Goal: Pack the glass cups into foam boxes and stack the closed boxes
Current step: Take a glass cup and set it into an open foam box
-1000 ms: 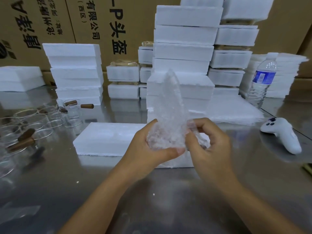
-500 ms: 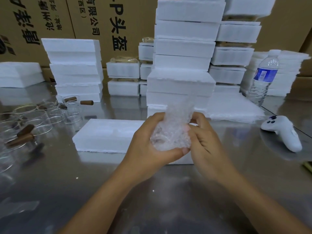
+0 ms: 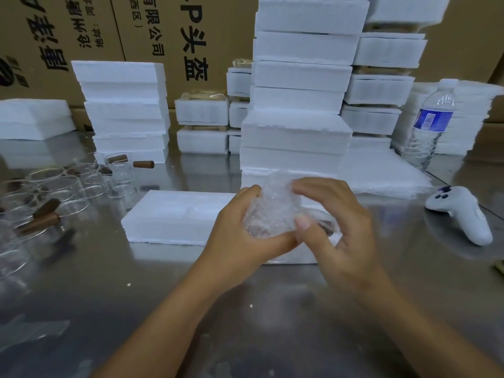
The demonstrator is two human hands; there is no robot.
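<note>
Bubble wrap (image 3: 272,208): the tall loose peak of a second ago is now folded down into a compact bundle round the glass cup (image 3: 275,223), which barely shows through.
Left hand (image 3: 237,233): cradles the bundle from the left and beneath, with the thumb curled across its near face.
Right hand (image 3: 341,233): fingers are curled over the top and the thumb presses the near side, pinching the folded flap closed.
Bundle position: held in the air just above the near foam box (image 3: 174,214), which lies flat on the steel table (image 3: 136,290).
Task stage (judgement): wrapping is nearly complete; seating the bundle in a box likely comes next.
Loose glass cups (image 3: 62,186): at far left, wooden-handled and unwrapped, awaiting packing.
Stacked foam boxes (image 3: 300,99): at far centre, behind the hands.
Risk (judgement): the flap may spring open if the pinch relaxes.
</note>
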